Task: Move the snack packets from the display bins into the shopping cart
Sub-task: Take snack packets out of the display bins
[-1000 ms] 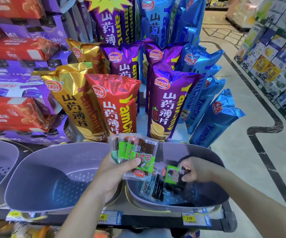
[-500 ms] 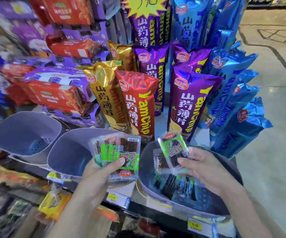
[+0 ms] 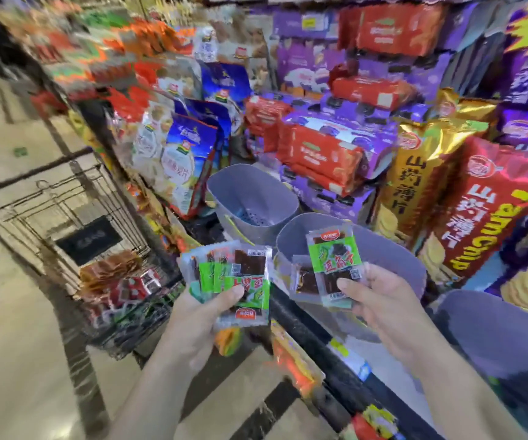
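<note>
Two hands hold snack packets. The left hand pinches a fanned stack of green-labelled packets between thumb and curled fingers. The right hand, at three o'clock of it, grips two more packets, thumb across their front. The wire shopping cart stands at nine o'clock of the left hand, with red and orange packets lying in it. Grey display bins sit from twelve to three o'clock of the hands
</note>
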`<action>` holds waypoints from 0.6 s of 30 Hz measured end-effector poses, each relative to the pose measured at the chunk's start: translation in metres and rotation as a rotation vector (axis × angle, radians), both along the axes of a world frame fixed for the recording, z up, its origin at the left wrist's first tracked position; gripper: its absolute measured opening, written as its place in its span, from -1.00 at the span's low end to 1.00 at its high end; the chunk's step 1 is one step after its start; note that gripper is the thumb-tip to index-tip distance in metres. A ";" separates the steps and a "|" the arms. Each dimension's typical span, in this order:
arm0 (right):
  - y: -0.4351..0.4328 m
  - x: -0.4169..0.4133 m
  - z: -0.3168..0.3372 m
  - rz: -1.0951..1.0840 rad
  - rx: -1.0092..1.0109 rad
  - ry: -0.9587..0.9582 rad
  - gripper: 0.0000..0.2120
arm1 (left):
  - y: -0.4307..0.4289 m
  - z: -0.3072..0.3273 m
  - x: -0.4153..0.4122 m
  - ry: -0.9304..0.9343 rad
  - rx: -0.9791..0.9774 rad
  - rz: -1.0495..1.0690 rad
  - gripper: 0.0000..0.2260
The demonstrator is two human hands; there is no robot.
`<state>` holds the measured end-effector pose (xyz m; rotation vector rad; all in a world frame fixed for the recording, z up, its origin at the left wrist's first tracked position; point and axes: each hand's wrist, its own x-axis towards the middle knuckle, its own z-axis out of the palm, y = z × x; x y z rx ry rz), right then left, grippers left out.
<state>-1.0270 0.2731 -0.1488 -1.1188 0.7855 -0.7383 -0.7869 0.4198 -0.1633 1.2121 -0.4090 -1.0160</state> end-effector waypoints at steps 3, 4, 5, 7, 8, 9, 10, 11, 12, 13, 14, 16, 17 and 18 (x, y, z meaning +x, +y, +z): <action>0.025 0.061 -0.008 0.070 0.013 -0.051 -0.84 | 0.051 -0.006 0.051 -0.004 0.007 0.093 -0.61; 0.036 0.080 -0.012 0.089 0.027 -0.065 -0.81 | 0.069 -0.009 0.068 0.001 0.017 0.138 -0.58; 0.044 0.099 -0.019 0.112 0.030 -0.057 -0.74 | 0.087 -0.013 0.085 0.002 0.024 0.179 -0.55; 0.061 0.136 -0.033 0.165 0.032 -0.009 -0.58 | 0.123 -0.019 0.116 0.013 0.025 0.236 -0.53; 0.070 0.154 -0.037 0.189 0.045 0.009 -0.58 | 0.141 -0.022 0.130 0.020 0.024 0.262 -0.53; 0.077 0.172 -0.043 0.206 0.049 0.027 -0.71 | 0.159 -0.026 0.143 0.020 0.025 0.285 -0.53; 0.087 0.190 -0.044 0.231 0.062 0.035 -0.92 | 0.176 -0.029 0.155 0.018 0.032 0.313 -0.52; 0.094 0.206 -0.048 0.256 0.040 0.043 -0.85 | 0.192 -0.032 0.166 0.020 0.042 0.354 -0.51; 0.102 0.223 -0.047 0.277 0.045 0.046 -0.72 | 0.207 -0.035 0.177 0.033 0.048 0.403 -0.51; 0.108 0.239 -0.047 0.310 0.036 0.062 -0.69 | 0.219 -0.037 0.188 0.052 0.051 0.440 -0.53; 0.113 0.254 -0.044 0.335 0.042 0.068 -0.68 | 0.230 -0.039 0.199 0.068 0.052 0.463 -0.56; 0.118 0.283 -0.045 0.378 0.019 0.094 -0.68 | 0.246 -0.044 0.217 0.078 0.056 0.500 -0.61; 0.118 0.296 -0.048 0.389 0.018 0.115 -0.71 | 0.251 -0.045 0.225 0.077 0.059 0.520 -0.60; 0.118 0.311 -0.049 0.399 0.026 0.123 -0.74 | 0.255 -0.046 0.233 0.077 0.062 0.537 -0.58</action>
